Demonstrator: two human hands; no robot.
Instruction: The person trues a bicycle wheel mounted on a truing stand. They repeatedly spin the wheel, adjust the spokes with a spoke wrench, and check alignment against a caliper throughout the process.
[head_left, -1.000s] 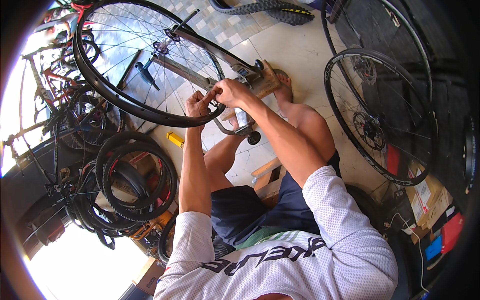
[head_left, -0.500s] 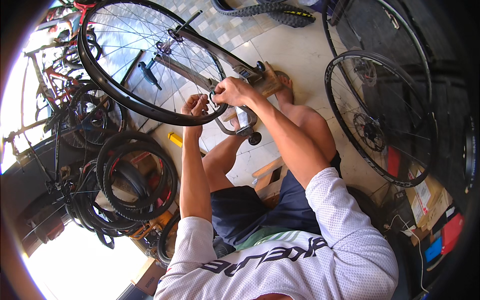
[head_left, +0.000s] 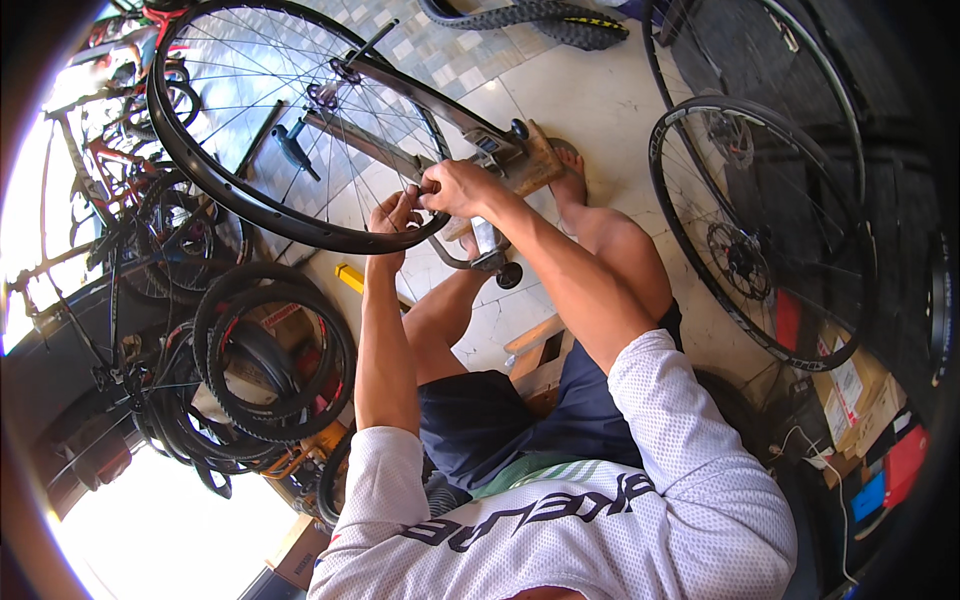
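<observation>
A bare black bicycle wheel rim (head_left: 240,200), laced with thin spokes, sits in a metal truing stand (head_left: 425,95) on a wooden base. At the rim's near right side, my left hand (head_left: 393,214) is closed, fingertips pinched together beside the spokes. Touching it, my right hand (head_left: 458,188) is also closed, thumb and forefinger pressed together just above the rim. What either hand pinches is too small and too covered to make out. Below them stands the stand's caliper arm with a black knob (head_left: 509,275). A blue-handled T-shaped tool (head_left: 294,150) shows beyond the spokes.
Two wheels with disc rotors lean at the right, the nearer wheel (head_left: 655,190) in front. A pile of tyres (head_left: 275,425) lies at the left, below several bicycles (head_left: 110,165). A knobby tyre (head_left: 580,25) rests at the back. A yellow object (head_left: 350,274) lies on the tiled floor.
My two hands have come closer together at the rim, and the fingertips now touch. The right hand's fingers have closed in, hiding a small dark item seen there before. The rim appears slightly farther left.
</observation>
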